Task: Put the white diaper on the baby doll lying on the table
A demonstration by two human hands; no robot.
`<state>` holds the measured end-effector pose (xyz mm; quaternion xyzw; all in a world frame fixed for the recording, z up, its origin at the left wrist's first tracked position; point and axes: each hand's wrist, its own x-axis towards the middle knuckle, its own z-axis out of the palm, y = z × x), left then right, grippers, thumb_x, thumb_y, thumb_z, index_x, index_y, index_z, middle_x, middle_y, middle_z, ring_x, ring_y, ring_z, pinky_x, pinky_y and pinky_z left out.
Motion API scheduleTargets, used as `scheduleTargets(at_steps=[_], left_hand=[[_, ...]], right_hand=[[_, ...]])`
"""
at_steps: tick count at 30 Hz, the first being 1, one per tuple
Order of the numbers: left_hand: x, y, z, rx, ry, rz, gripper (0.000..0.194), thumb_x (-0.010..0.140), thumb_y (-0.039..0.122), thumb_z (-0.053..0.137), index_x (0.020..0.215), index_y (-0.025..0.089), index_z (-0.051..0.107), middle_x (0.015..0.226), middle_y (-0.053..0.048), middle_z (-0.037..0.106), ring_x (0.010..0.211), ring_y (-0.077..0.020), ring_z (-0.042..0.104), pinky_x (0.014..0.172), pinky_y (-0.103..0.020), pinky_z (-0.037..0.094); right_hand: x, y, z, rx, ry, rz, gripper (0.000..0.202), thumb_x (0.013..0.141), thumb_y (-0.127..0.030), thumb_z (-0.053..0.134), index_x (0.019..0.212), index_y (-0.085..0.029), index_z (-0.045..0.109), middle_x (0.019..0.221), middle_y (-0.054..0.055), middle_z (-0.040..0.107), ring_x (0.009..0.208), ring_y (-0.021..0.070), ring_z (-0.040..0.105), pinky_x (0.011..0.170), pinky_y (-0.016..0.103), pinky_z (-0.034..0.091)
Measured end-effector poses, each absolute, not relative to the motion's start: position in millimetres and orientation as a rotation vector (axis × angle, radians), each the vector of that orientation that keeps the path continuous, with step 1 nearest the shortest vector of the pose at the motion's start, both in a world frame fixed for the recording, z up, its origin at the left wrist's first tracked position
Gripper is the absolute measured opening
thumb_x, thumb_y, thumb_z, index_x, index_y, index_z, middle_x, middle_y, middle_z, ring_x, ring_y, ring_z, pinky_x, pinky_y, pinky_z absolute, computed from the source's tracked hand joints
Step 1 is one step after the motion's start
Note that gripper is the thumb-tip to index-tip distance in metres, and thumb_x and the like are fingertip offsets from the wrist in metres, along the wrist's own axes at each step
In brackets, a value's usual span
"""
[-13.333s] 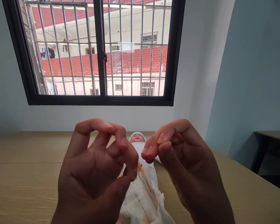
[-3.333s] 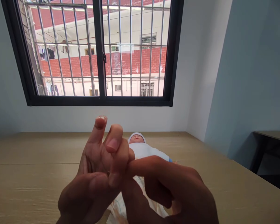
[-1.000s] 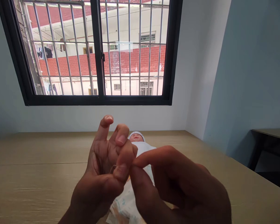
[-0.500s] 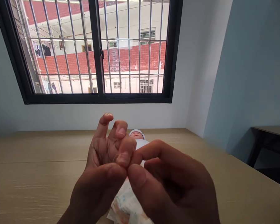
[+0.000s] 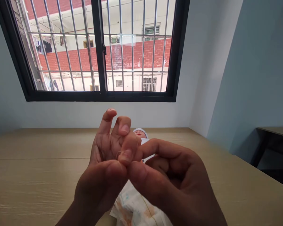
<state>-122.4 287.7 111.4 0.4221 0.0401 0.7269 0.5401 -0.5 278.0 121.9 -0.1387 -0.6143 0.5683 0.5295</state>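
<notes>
My left hand (image 5: 108, 157) is raised, its thumb and index finger pinched together and its other fingers curled loosely. A thin thread-like strand (image 5: 118, 154) makes a small loop at those fingertips. Touching them, the thumb and index finger of my right hand (image 5: 165, 172) are pinched too; whatever is between them is hidden. Behind both hands a doll (image 5: 139, 134) in a light cap and white clothing lies on its back, its middle covered from view. Below the hands is a crumpled white diaper (image 5: 134, 204) with brownish stains and a thin yellowish line.
The doll and diaper lie on a wide light-wood table (image 5: 42, 185) that reaches the wall. Above it is a black-framed window (image 5: 101, 95) with metal bars outside. A dark-legged desk (image 5: 264, 147) stands to the right.
The view has shifted slightly, with the window a little higher and more of the diaper showing. Both hands keep their fingertips together; the right hand has turned a little.
</notes>
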Motion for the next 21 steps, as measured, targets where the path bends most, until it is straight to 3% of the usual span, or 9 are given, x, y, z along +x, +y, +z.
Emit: scheduleTargets(at_steps=[4, 11, 14, 17, 21], left_hand=[[-121.3, 287.1, 113.8, 1.033, 0.087, 1.715, 0.059, 0.056, 0.018, 0.096, 0.105, 0.034, 0.066, 0.073, 0.006, 0.053, 0.058, -0.0125, 0.053, 0.058, -0.025, 0.056], [-122.4, 287.0, 110.4, 0.979, -0.014, 1.593, 0.052, 0.062, 0.014, 0.092, 0.102, 0.032, 0.065, 0.078, 0.004, 0.055, 0.07, -0.01, 0.059, 0.057, -0.013, 0.052], [-122.6, 286.6, 111.5, 0.939, -0.022, 1.622, 0.055, 0.059, 0.008, 0.092, 0.1, 0.032, 0.065, 0.086, 0.005, 0.057, 0.068, -0.0073, 0.059, 0.064, -0.013, 0.055], [-122.9, 285.5, 111.3, 0.888, 0.056, 1.672, 0.061, 0.054, 0.013, 0.096, 0.103, 0.032, 0.066, 0.094, 0.005, 0.059, 0.072, -0.0091, 0.062, 0.069, -0.017, 0.058], [-121.9, 283.7, 112.2, 0.929, 0.061, 1.701, 0.063, 0.054, 0.016, 0.098, 0.106, 0.033, 0.067, 0.088, 0.006, 0.062, 0.073, -0.0102, 0.065, 0.062, -0.014, 0.058]], right_hand=[[-2.1, 278.3, 117.8, -0.403, -1.501, 1.196, 0.01, 0.075, -0.022, 0.07, 0.065, -0.022, 0.068, 0.037, -0.012, 0.023, 0.031, 0.0044, 0.017, 0.029, 0.017, 0.015], [2.0, 281.0, 119.2, -0.41, -1.542, 1.268, 0.013, 0.076, -0.027, 0.073, 0.066, -0.021, 0.069, 0.04, -0.01, 0.026, 0.036, 0.0052, 0.023, 0.034, 0.018, 0.025], [-0.5, 279.4, 121.0, -0.368, -1.538, 1.297, 0.009, 0.077, -0.024, 0.073, 0.069, -0.022, 0.071, 0.039, -0.011, 0.026, 0.036, 0.0044, 0.022, 0.034, 0.017, 0.023], [-4.6, 279.0, 123.3, -0.314, -1.468, 1.357, 0.008, 0.077, -0.022, 0.07, 0.069, -0.022, 0.07, 0.038, -0.012, 0.024, 0.035, 0.0039, 0.02, 0.034, 0.016, 0.021], [-4.9, 281.0, 122.9, -0.323, -1.477, 1.354, 0.007, 0.078, -0.024, 0.07, 0.07, -0.022, 0.071, 0.039, -0.012, 0.023, 0.034, 0.0038, 0.019, 0.033, 0.016, 0.02]])
